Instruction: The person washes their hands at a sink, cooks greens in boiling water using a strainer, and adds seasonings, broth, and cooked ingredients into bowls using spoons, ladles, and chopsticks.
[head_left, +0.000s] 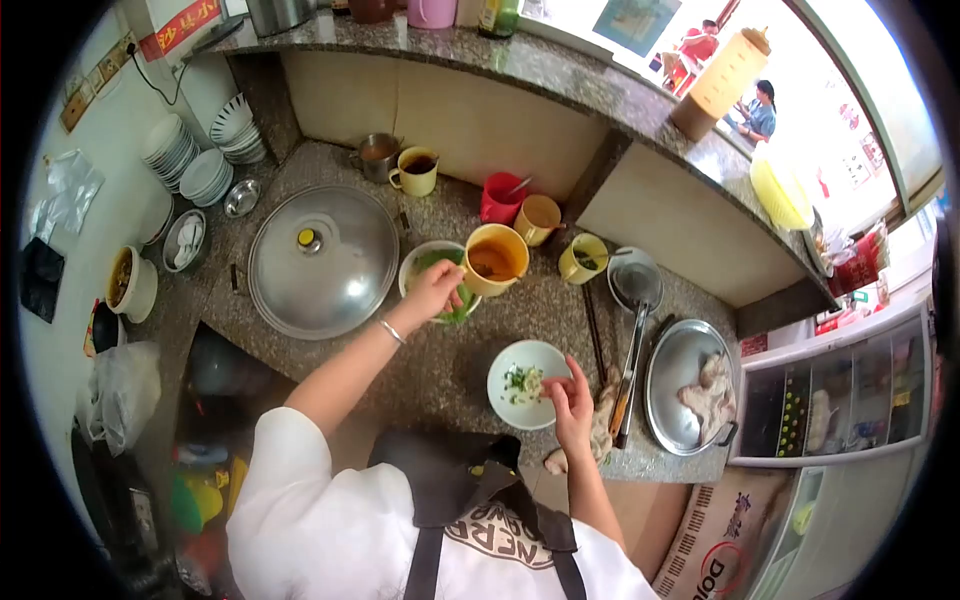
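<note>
Left hand (432, 292): fingers clamped on the yellow mug (512, 247), tilted above the tabletop (440, 375) beside the bowl of greens (406, 275)
Right hand (570, 402): fingers at the right rim of the white bowl (535, 412); whether they are clamped on it, one cannot tell
White bowl: upright on the tabletop, chopped greens (523, 382) inside
Right of it: ladle (632, 365), then steel tray (680, 438) holding pale meat (708, 398)

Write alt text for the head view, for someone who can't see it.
The left hand holds a yellow mug; the right hand is at the rim of a white bowl of chopped greens. On the stone counter, a big metal lid sits left, raw meat in a tray right.
</note>
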